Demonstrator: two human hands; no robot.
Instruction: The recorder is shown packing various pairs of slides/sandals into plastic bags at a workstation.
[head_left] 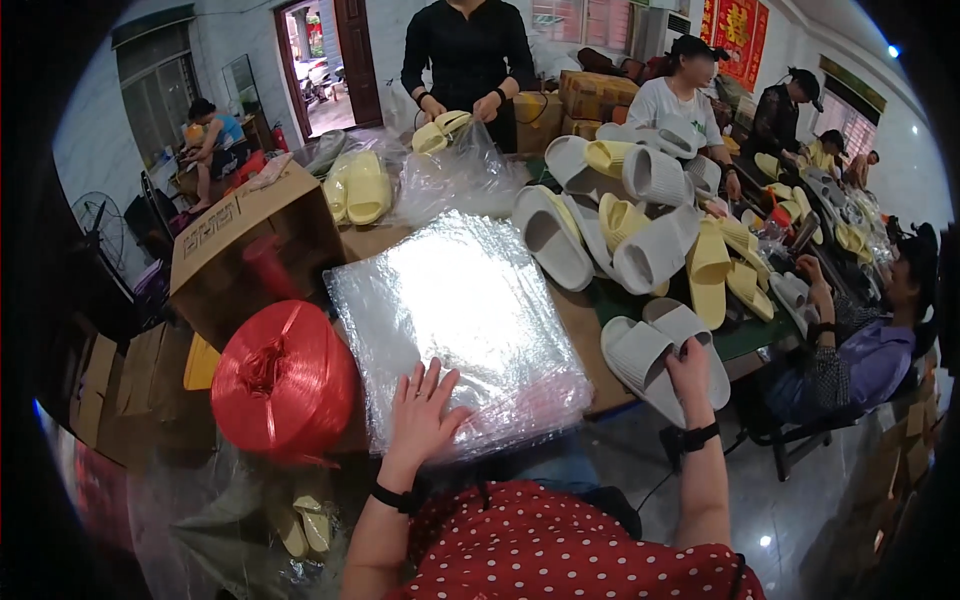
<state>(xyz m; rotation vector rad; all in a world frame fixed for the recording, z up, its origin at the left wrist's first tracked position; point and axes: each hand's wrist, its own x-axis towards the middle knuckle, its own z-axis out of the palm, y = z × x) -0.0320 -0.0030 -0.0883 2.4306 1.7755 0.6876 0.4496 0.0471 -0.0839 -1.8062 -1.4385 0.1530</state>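
While the grey slippers (pixel 634 347) are gripped side by side by the R hand (pixel 688 372), fingers curled nearly closed (exact tip contact can't be told), R of the clear plastic bags (pixel 450 300), these are pressed by the L hand (pixel 422 418), fingers extended, slightly spread, nothing grasped. Prob. best if bags are separated singly w/ light fingertip pressure & slippers are held level.
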